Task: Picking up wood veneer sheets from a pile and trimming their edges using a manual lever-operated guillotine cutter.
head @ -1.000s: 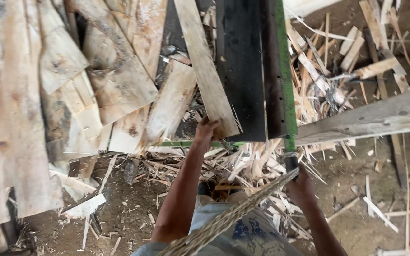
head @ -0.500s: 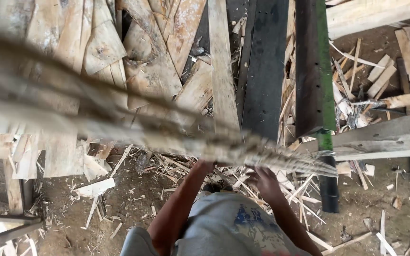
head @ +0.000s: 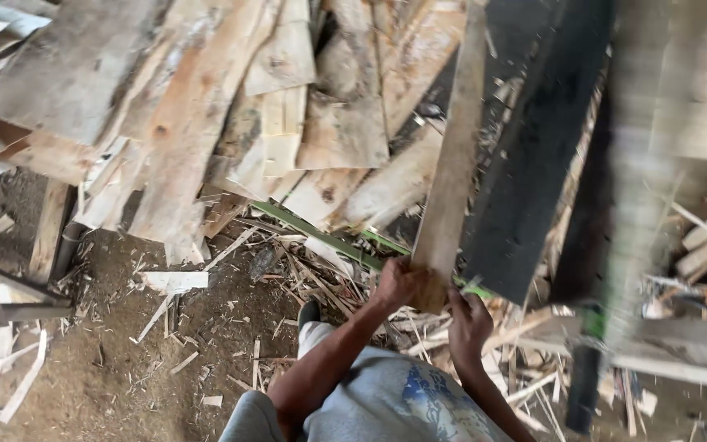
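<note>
Wooden offcuts point(head: 206, 123) are heaped from nine to twelve o'clock, beside a dark slab point(head: 533, 155) at one o'clock. Between them a narrow plank point(head: 452, 164) runs up from centre. Its lower end is gripped by the left hand point(head: 398, 282), while the right hand point(head: 468, 323), apparently curled, touches that end.

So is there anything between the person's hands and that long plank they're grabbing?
Nothing visible. The left hand already grips the near end of the long plank, and the right hand sits just below that end, seemingly touching it. A dark board lies alongside, right of the plank.
</note>
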